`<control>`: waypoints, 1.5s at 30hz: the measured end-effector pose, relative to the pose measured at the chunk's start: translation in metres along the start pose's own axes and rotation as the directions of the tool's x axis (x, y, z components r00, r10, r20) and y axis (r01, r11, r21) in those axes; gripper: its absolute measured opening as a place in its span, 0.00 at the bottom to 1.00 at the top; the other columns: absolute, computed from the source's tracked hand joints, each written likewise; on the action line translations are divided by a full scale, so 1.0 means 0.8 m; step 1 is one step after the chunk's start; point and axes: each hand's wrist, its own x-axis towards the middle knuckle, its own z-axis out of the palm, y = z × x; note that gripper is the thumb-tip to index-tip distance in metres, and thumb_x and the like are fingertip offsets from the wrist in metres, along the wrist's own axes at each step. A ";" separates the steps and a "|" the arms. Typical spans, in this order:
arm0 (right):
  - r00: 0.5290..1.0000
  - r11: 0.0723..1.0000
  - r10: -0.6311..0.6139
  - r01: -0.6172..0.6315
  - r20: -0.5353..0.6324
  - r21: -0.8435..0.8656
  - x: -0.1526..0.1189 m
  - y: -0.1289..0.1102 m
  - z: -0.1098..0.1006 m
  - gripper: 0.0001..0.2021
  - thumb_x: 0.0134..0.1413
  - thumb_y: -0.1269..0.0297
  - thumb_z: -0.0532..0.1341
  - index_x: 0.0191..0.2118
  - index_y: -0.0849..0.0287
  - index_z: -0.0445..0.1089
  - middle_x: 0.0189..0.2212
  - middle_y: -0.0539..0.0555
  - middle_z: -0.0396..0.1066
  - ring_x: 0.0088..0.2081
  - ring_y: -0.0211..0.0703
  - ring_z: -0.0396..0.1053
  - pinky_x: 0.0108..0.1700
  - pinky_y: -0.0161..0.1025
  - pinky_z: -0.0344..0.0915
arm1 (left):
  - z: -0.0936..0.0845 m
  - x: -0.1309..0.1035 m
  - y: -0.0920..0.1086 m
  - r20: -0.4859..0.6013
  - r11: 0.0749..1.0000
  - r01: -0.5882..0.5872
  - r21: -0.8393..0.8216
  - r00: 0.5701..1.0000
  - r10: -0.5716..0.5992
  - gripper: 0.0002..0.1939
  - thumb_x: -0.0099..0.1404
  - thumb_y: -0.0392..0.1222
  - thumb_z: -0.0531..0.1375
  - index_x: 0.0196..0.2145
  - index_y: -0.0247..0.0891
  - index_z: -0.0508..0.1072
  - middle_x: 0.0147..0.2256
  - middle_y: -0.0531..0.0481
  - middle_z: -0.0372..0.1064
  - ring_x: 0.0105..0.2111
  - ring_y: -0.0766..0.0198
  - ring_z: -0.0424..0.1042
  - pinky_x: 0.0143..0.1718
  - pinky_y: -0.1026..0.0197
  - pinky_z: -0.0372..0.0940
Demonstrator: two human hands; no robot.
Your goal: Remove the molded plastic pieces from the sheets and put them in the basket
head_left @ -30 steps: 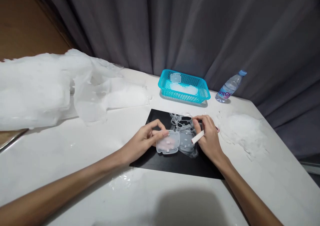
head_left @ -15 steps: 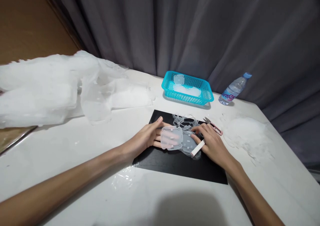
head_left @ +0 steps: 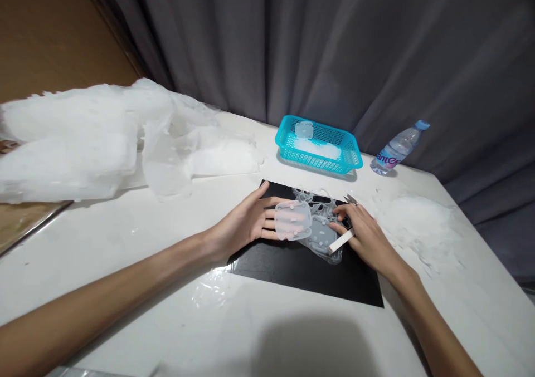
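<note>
My left hand [head_left: 246, 221] is palm up with its fingers stretched out. A thin translucent plastic piece [head_left: 293, 220], rounded at the corners and marked with small round studs, rests on those fingers. Between the fingers of my right hand [head_left: 361, 232] is a slim white stick-like tool [head_left: 341, 241], its kind unclear. The right fingertips are close to a second translucent piece [head_left: 321, 235] on the black mat [head_left: 301, 271]. Tangled clear plastic trimmings [head_left: 311, 197] lie behind these pieces. Partly hidden by my right hand, small pink-handled snips [head_left: 351, 199] show their blades.
A blue perforated basket [head_left: 320, 164] with translucent pieces in it stands at the back. Right of it is a water bottle [head_left: 393, 151]. White scraps [head_left: 418, 221] are heaped at the right, and large white translucent sheets [head_left: 83, 148] at the left. A grey curtain [head_left: 313, 43] hangs behind.
The camera view has shifted slightly. My left hand has lifted a little with the plastic piece, uncovering more of the second piece. My right hand now covers the snips' handles.
</note>
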 end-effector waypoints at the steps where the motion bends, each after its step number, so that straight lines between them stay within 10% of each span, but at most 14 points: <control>1: 1.000 1.000 0.011 -0.011 0.000 0.014 0.000 0.000 -0.001 0.09 0.71 0.54 0.58 0.48 0.53 0.67 0.40 0.55 0.72 0.45 0.54 0.71 0.47 0.49 0.66 | 0.001 -0.001 0.001 0.000 1.000 0.004 -0.005 1.000 -0.004 0.37 0.74 0.68 0.50 0.60 0.32 0.71 0.53 0.33 0.78 0.49 0.48 0.80 0.51 0.50 0.73; 45: 0.997 0.999 0.049 -0.050 0.063 0.006 0.002 0.013 0.000 0.06 0.70 0.58 0.60 0.48 0.51 0.67 0.49 0.57 0.69 0.54 0.57 0.66 0.54 0.55 0.68 | -0.012 0.012 -0.006 0.050 0.994 0.015 0.108 0.999 -0.020 0.29 0.72 0.62 0.58 0.56 0.35 0.75 0.53 0.35 0.77 0.52 0.47 0.78 0.57 0.47 0.68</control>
